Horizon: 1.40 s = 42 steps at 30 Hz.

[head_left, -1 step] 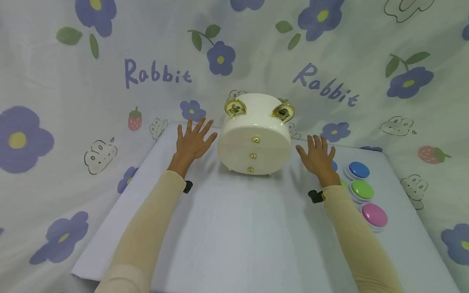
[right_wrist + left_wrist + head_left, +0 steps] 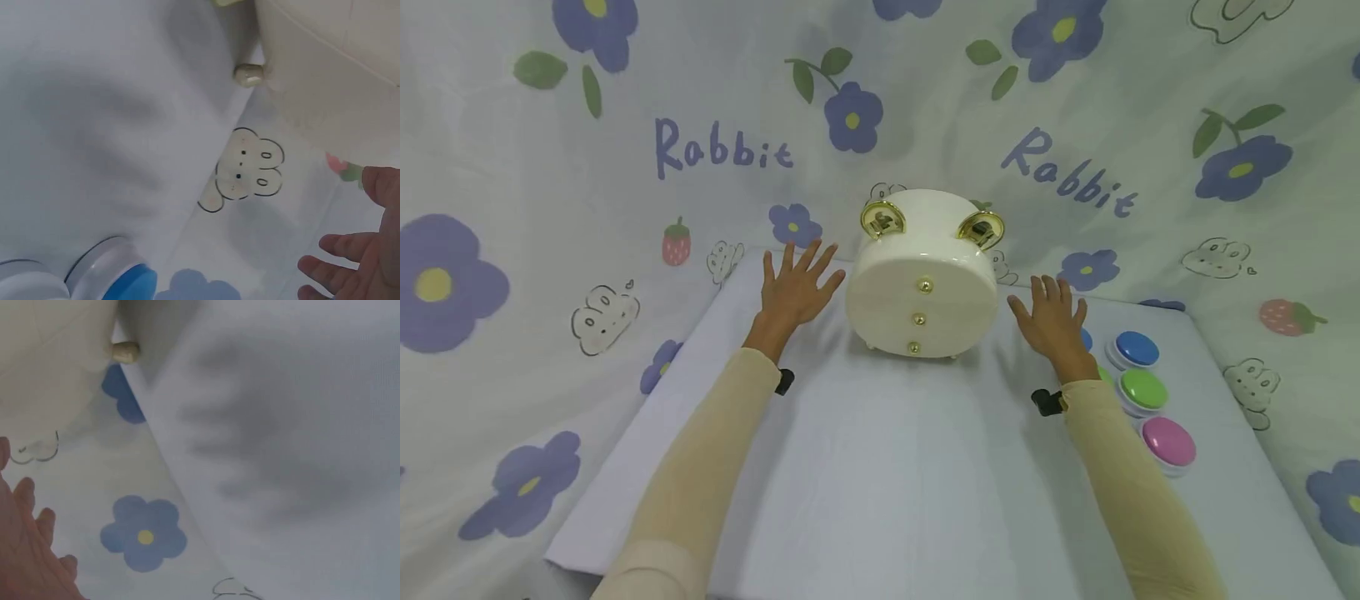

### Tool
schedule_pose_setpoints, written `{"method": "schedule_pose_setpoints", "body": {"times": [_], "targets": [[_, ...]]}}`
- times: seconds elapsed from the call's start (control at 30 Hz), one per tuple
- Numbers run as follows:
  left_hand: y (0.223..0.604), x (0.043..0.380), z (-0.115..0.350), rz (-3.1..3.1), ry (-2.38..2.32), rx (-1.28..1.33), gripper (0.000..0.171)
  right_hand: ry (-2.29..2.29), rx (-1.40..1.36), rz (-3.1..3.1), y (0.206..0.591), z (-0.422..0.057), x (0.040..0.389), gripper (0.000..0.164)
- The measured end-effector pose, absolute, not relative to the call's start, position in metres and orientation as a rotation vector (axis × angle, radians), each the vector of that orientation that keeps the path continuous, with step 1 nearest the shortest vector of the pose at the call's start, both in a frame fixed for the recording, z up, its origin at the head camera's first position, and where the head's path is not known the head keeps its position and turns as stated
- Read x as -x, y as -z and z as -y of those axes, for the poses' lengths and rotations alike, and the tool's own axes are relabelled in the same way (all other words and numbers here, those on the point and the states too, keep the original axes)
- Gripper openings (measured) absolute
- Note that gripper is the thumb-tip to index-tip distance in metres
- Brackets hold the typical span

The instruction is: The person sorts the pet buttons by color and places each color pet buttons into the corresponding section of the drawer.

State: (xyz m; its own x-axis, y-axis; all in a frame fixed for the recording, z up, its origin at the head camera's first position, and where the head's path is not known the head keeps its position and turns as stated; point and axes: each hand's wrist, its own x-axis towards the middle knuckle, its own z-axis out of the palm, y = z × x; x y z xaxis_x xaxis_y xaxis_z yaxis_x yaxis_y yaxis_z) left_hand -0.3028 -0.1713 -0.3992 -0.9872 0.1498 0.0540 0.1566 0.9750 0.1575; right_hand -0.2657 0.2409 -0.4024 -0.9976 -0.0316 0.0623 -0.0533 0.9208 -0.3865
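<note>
Head view: we see the left hand [image 2: 793,293] and right hand [image 2: 1054,323], fingers spread wide, flanking a glossy cream rounded case [image 2: 910,268] (gold-eared) on the white bench [image 2: 887,475]. Left wrist: its stubby foot [image 2: 127,352]. Right wrist: a blue-topped, round white button [image 2: 103,269].

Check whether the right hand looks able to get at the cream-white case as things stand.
Probably yes: the right hand is open beside the cream-white case, and nothing visible blocks the gap between them.
</note>
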Motion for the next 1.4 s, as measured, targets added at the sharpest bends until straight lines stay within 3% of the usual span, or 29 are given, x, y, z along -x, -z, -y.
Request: {"method": "schedule_pose_setpoints", "body": {"times": [0.23,0.47,0.6,0.87,1.1,1.4], "targets": [[0.406,0.306,0.171,3.048,0.48,0.298,0.074,-0.715,-0.092,2.903,0.394,-0.239,0.258,0.058],[0.416,0.288,0.177,2.555,1.629,0.438,0.062,-1.029,-0.079,2.505,0.408,-0.224,0.219,0.034],[0.425,0.28,0.172,2.26,1.941,0.656,0.052,-1.086,-0.116,2.278,0.406,-0.207,0.189,0.024],[0.422,0.26,0.164,2.301,2.041,0.641,0.056,-1.113,-0.333,2.144,0.397,-0.16,0.162,0.022],[0.42,0.249,0.165,2.284,1.996,0.571,0.059,-1.136,-0.438,2.083,0.399,-0.132,0.171,0.024],[0.445,0.268,0.165,2.254,2.017,0.558,0.058,-1.117,-0.459,2.068,0.408,-0.117,0.19,0.02]]}}
